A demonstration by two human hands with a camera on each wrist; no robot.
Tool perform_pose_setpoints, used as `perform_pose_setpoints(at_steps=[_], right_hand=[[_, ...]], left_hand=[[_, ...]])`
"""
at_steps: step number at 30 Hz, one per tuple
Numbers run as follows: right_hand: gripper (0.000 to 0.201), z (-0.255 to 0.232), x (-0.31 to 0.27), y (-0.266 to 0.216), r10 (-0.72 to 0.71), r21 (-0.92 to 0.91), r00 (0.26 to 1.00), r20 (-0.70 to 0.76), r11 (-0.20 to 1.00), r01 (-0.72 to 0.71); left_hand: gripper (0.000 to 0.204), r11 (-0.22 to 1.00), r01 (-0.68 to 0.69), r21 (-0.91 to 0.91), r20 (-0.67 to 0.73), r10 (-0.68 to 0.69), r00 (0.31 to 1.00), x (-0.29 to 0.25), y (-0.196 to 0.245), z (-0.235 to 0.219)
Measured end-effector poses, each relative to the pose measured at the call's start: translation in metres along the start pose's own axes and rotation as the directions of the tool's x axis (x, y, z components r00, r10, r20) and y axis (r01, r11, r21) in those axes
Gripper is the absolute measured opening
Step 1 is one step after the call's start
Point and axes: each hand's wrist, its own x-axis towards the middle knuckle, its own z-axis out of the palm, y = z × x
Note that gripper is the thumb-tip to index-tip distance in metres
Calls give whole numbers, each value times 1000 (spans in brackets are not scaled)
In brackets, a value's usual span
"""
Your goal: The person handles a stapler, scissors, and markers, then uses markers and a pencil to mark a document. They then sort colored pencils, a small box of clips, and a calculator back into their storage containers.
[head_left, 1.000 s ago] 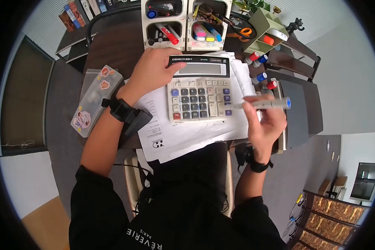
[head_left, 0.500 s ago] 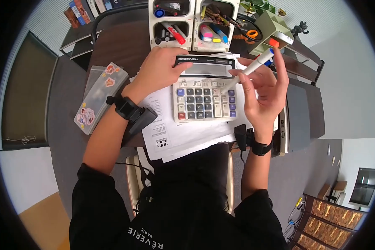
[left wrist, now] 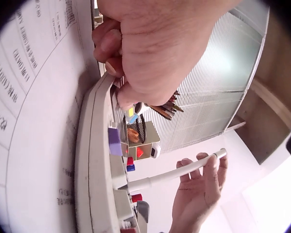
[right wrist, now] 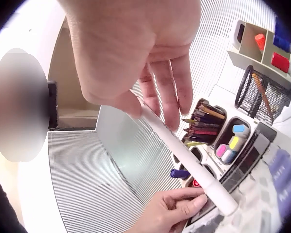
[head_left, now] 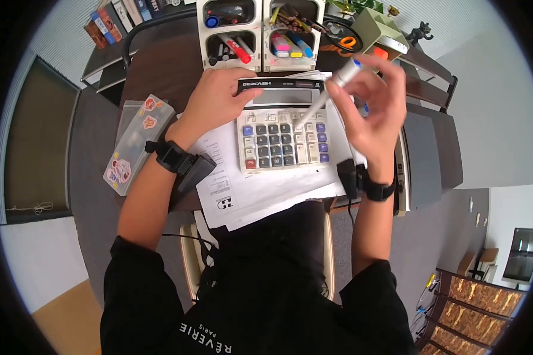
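A white desk calculator (head_left: pixel 266 168) with grey, white and blue keys lies on printed sheets of paper (head_left: pixel 251 195). My left hand (head_left: pixel 216 97) grips its upper left corner, thumb over the edge of the display (head_left: pixel 287 97) and the other fingers at the top edge. In my right hand (head_left: pixel 373 115), thumb and fingers pinch a white marker pen (head_left: pixel 317 108) with a blue end. The pen slants down to the left, its lower end right at the white keys near the calculator's middle, also seen in the right wrist view.
Behind the calculator stands a white organizer (head_left: pixel 259 41) with markers, highlighters and pencils. A stickered clear pencil case (head_left: pixel 133 148) lies left. Orange scissors (head_left: pixel 348 42), a green holder (head_left: pixel 376 32) and a dark grey machine (head_left: pixel 423 160) are to the right.
My right hand has risen from beside the lower right keys, turning the pen from nearly level to slanting down onto the keys. My left hand keeps its grip on the calculator.
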Motion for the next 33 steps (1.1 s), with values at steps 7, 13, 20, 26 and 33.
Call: perform_pose_setpoints(at_steps=[7, 13, 20, 26, 33], right_hand=[[46, 13, 26, 47, 144, 336, 988, -63, 935, -115], [42, -1, 13, 52, 90, 280, 965, -247, 960, -17], [47, -1, 8, 45, 67, 249, 951, -301, 968, 10], [42, -1, 5, 48, -15, 250, 983, -180, 966, 60], [38, -8, 5, 44, -30, 296, 974, -227, 950, 98]], left_hand=[[37, 993, 14, 117, -33, -10, 999, 1, -2, -6], [24, 994, 34, 101, -78, -26, 997, 4, 1, -9], [17, 989, 104, 102, -122, -91, 988, 5, -2, -5], [16, 992, 80, 101, -105, -69, 992, 4, 0, -3], [16, 994, 72, 79, -95, -64, 993, 3, -2, -5]])
